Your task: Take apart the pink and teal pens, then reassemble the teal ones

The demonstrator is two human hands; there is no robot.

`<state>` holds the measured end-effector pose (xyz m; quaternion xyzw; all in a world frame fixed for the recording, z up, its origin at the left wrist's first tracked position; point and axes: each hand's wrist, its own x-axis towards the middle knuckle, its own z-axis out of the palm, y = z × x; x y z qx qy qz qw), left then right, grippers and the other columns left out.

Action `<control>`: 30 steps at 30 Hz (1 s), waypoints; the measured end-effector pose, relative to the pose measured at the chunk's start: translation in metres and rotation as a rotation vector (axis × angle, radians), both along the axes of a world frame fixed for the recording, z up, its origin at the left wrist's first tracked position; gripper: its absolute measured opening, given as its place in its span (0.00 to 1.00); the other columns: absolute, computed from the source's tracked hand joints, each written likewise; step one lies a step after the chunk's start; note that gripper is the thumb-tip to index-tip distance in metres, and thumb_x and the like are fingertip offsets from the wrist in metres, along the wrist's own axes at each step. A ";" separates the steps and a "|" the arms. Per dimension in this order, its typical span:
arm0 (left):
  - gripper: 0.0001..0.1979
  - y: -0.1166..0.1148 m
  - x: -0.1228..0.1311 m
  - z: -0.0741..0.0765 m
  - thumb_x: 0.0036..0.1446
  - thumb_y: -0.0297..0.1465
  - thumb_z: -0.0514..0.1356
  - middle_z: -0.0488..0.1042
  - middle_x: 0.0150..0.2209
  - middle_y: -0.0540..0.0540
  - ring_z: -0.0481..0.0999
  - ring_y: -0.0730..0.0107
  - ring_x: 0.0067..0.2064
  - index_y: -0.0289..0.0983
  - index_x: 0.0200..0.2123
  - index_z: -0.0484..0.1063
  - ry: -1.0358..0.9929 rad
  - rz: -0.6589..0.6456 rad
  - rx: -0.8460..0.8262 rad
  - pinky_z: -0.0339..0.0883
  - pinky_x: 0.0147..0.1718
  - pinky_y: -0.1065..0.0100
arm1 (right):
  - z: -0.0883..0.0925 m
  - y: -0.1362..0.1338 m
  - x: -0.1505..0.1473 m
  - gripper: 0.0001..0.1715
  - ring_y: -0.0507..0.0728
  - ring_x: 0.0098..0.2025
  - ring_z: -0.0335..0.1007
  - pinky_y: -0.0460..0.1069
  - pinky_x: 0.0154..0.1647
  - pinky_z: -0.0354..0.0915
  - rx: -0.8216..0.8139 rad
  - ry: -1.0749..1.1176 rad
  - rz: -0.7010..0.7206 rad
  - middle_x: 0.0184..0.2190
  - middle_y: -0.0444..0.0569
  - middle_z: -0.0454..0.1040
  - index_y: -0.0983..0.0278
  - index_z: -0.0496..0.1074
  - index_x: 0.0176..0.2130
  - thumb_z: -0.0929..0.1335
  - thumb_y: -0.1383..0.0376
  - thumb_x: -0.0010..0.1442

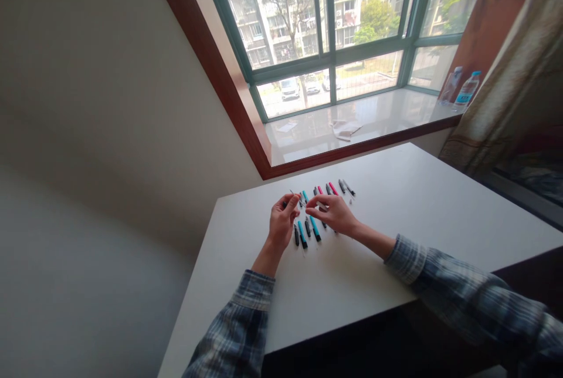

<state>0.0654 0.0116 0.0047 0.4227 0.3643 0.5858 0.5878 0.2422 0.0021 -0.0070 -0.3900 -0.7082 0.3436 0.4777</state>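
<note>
Over the far part of the white table [281, 313], my left hand [281, 219] is pinched round a small, thin part with a dark end, too small to name. My right hand [336, 215] has its fingers closed on a slim white stick-like piece [322, 206], with its fingertips close to those of my left hand. Below the hands lie teal pen barrels [301, 232] with black ends, next to black pen caps [307, 226]. Behind the hands are a pink pen barrel [333, 188] and a grey pen piece [348, 186]. My right hand partly covers several pen parts.
The table's far edge meets a red-brown window frame [325, 155]. On the glossy sill lie crumpled clear wrappers [346, 129], and a plastic bottle [468, 90] stands at its right end near a curtain [492, 73]. A wall [109, 131] runs along the left.
</note>
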 end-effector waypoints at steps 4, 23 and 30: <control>0.15 0.001 0.000 -0.001 0.49 0.36 0.75 0.73 0.32 0.52 0.64 0.82 0.25 0.35 0.34 0.76 -0.018 0.013 -0.003 0.62 0.28 0.73 | -0.003 0.003 -0.001 0.13 0.55 0.33 0.70 0.49 0.35 0.65 0.024 0.017 -0.007 0.36 0.48 0.81 0.61 0.78 0.39 0.71 0.55 0.64; 0.14 0.005 -0.004 -0.002 0.50 0.37 0.73 0.58 0.20 0.58 0.57 0.79 0.23 0.36 0.35 0.76 -0.031 0.114 -0.054 0.59 0.26 0.73 | -0.018 -0.069 0.120 0.08 0.55 0.27 0.71 0.49 0.33 0.61 -0.058 -0.560 -0.363 0.28 0.46 0.76 0.61 0.74 0.39 0.65 0.64 0.62; 0.14 0.005 -0.004 -0.001 0.50 0.37 0.73 0.60 0.21 0.58 0.56 0.80 0.22 0.36 0.35 0.76 -0.025 0.102 -0.063 0.60 0.26 0.72 | -0.027 -0.077 0.119 0.10 0.57 0.29 0.73 0.49 0.34 0.64 -0.080 -0.614 -0.302 0.29 0.47 0.79 0.60 0.77 0.40 0.65 0.63 0.63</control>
